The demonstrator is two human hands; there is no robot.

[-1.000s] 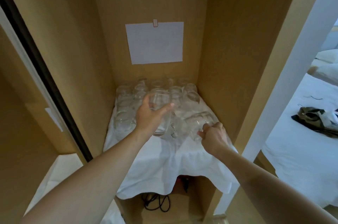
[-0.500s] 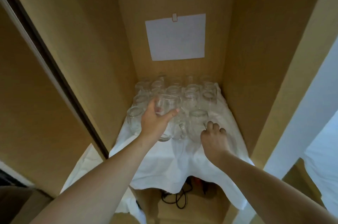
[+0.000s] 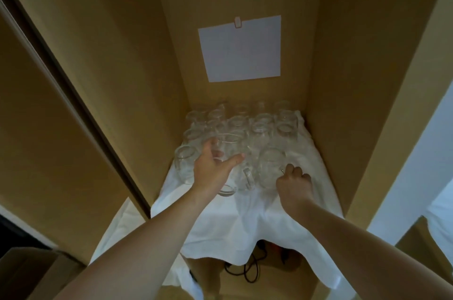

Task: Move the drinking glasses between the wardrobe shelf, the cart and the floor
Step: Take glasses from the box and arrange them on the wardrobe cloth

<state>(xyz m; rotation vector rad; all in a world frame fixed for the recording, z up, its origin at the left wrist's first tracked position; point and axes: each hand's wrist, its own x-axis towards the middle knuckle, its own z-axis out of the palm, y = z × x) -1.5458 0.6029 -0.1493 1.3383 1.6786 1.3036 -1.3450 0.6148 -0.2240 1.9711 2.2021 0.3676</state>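
White cloth point(image 3: 247, 221) drapes wardrobe shelf (glasses point(image 3: 259, 125) crowded rearward).

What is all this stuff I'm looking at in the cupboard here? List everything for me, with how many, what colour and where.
drinking glasses: many, too crowded to count; clear; bunched at the back of the shelf
white cloth: one; white; spread over the shelf, front edge hanging down
sheet of paper: one; white; clipped to the back wall
wardrobe: one; tan wood; walls around the shelf
cables: a tangle; black; below the shelf
second cloth: one; white; lower left compartment
left hand: one; wrapped around a front glass
right hand: one; curled at the handle of a glass mug
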